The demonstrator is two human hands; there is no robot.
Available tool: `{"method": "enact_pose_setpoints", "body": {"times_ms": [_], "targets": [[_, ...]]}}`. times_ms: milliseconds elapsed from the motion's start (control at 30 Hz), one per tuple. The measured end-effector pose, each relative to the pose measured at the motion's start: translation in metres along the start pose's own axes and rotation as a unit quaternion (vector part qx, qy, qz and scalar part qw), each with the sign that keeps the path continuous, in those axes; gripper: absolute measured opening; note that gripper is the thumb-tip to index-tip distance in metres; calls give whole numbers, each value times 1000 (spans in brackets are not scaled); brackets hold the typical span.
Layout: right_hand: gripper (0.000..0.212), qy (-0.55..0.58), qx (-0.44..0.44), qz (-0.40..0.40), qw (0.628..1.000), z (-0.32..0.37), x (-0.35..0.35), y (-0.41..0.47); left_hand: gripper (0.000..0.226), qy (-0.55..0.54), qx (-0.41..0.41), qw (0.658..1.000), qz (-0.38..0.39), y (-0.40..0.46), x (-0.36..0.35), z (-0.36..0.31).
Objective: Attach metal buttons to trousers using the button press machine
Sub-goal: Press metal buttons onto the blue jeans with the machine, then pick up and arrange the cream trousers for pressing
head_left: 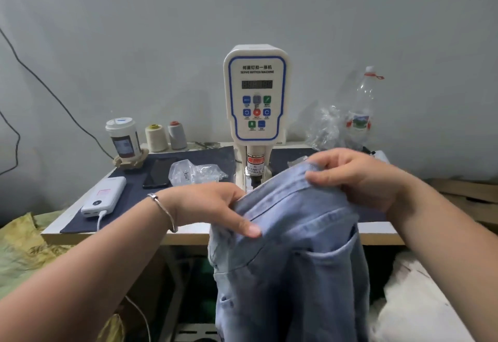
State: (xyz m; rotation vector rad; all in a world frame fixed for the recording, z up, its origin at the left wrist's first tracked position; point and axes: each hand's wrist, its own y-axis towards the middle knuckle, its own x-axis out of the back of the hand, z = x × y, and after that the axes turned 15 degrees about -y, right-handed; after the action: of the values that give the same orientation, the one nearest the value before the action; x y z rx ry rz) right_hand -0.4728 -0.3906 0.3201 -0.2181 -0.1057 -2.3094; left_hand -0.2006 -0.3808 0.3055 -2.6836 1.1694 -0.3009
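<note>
Up front, both hands — left [213, 207], right [358, 177] — grip pale-blue trousers' [291, 261] creased waistband.

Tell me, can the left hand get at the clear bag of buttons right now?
Probably not yet: the left hand grips the trousers' waistband. The clear bag lies just beyond it, nothing between.

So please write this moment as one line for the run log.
left hand: grips waistband | right hand: grips waistband | trousers: held before button press machine | button: none visible
</note>
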Motion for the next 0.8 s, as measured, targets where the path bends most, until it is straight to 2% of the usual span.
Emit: {"method": "enact_pose_setpoints", "body": {"times_ms": [67,133,200,267,367,500,567,600,633,667,733,800], "targets": [[24,-10,32,-73,997,7,9,-13,74,28,18,999,11,-4,2,9],[12,3,66,-145,987,13,22,-27,61,45,49,998,18,-7,8,25],[23,19,85,-216,973,17,38,-43,52,54,76,996,11,-11,11,42],[26,5,82,-261,962,20,55,-59,56,92,83,992,1,-15,11,54],[26,-56,15,-262,963,14,78,-82,62,146,58,987,-40,-19,11,53],[28,-119,-75,-255,957,11,101,-114,68,112,-26,976,-185,-28,33,36],[43,-166,-104,-251,948,10,105,-127,52,72,-63,975,-200,-31,47,30],[44,-202,-119,-240,942,11,100,-130,33,60,-77,975,-201,-30,52,30],[44,-252,-140,-228,930,12,93,-131,19,48,-92,973,-208,-29,56,30],[45,-308,-167,-217,911,13,85,-131,18,32,-108,969,-221,-25,61,32],[38,-414,-218,-229,853,11,76,-128,25,-18,-135,961,-241,-19,68,38],[21,-438,-259,-274,816,10,74,-122,30,-66,-163,956,-235,-18,73,45]]}}
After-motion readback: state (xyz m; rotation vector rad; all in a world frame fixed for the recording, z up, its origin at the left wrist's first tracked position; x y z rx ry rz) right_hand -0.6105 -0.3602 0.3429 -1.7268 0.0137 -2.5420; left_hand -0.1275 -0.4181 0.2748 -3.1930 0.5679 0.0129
